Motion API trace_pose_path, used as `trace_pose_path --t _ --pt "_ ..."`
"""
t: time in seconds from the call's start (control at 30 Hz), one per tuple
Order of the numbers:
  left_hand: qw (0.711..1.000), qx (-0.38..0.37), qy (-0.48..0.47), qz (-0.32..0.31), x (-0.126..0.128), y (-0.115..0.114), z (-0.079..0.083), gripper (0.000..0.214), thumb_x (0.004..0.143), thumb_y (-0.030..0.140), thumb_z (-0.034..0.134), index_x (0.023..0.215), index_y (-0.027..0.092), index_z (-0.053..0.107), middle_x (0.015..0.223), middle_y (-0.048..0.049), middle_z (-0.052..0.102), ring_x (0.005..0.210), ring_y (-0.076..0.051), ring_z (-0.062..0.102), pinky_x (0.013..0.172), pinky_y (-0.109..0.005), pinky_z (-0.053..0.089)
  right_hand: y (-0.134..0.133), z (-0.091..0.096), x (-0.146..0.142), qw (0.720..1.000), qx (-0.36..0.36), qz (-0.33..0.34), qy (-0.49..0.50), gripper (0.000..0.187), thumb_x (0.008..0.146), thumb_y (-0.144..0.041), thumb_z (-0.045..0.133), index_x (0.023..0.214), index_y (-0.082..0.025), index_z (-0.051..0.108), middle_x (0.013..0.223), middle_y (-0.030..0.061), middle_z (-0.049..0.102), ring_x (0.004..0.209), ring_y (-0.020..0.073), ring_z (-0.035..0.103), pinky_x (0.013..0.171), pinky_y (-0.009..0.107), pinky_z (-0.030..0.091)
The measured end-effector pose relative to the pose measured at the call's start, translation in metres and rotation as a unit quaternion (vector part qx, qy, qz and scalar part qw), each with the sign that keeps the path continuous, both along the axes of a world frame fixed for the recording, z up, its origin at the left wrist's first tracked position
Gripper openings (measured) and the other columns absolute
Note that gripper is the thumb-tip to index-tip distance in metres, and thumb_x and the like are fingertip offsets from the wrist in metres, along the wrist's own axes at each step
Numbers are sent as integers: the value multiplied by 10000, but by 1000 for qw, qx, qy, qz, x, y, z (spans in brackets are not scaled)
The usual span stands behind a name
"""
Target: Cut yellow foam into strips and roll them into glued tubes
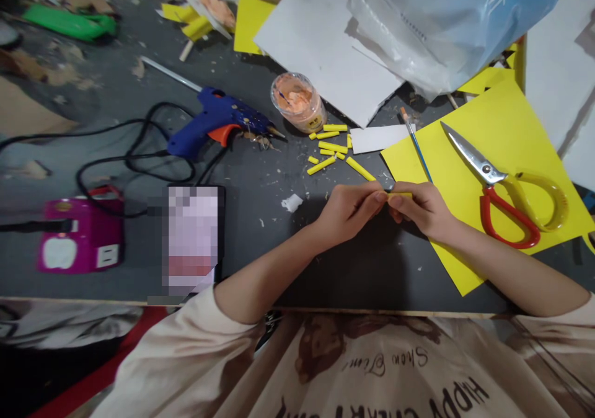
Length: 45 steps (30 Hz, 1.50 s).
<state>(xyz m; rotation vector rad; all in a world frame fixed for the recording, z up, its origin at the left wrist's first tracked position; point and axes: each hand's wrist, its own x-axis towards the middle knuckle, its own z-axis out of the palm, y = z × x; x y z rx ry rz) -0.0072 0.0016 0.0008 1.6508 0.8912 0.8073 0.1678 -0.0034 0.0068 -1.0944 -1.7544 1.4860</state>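
Note:
My left hand [351, 210] and my right hand [421, 207] meet fingertip to fingertip above the table's near side, both closed in a pinch. A small yellow foam or paper piece [403, 195] shows at my right thumb and forefinger. Between the hands a small greyish, shiny sliver peeks out; what it belongs to is hidden, and so is what my left fingers grip. Just beyond them lie several short yellow rolled sticks [332, 147] and a white strip [382, 139]. A large yellow sheet [506, 120] extends under my right forearm.
Red-and-yellow-handled scissors [487, 171] and a paintbrush [418, 148] rest on the yellow sheet. Behind stand an open jar of peach paste [297, 105] and a plastic bag [455, 27]. Leftward are a blue glue gun [209, 123] with its cord, a phone [193, 238] and a magenta box [81, 235].

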Motion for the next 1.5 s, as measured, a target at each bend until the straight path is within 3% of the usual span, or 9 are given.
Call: trace_pose_path --t 0.17,0.53,0.83,1.1,1.5 --pt "1000 0 -12 -4 1 0 0 515 939 500 402 544 170 429 436 51 400 386 -44 345 406 -186 264 1 -1 -1 1000 -3 -9 7 388 885 -509 515 669 -187 496 566 -37 475 504 76 431 469 220 309" --pt "1000 -26 2 -6 2 1 2 546 936 522 389 517 172 381 422 54 369 395 -44 314 420 -198 249 0 5 1 1000 5 17 3 348 932 -301 456 604 -184 471 486 -53 481 443 56 423 475 208 325" --pt "998 -34 -29 -51 0 4 2 500 951 493 357 587 167 462 467 42 412 422 -58 366 431 -202 285 1 5 2 999 -28 8 14 349 923 -376 478 641 -175 522 476 -58 480 424 55 400 449 208 314" --pt "997 -52 -62 -12 1 1 0 481 951 448 396 556 175 404 436 58 378 388 -41 307 402 -198 244 0 -4 1 995 -54 -21 76 306 876 -451 563 745 -176 531 556 -48 526 452 57 429 422 198 301" --pt "996 -55 -70 16 4 4 -1 501 935 485 421 543 174 401 435 59 366 396 -44 319 420 -203 269 0 -8 1 991 -62 -44 111 333 949 -395 473 703 -175 520 557 -58 512 452 40 415 460 192 330"
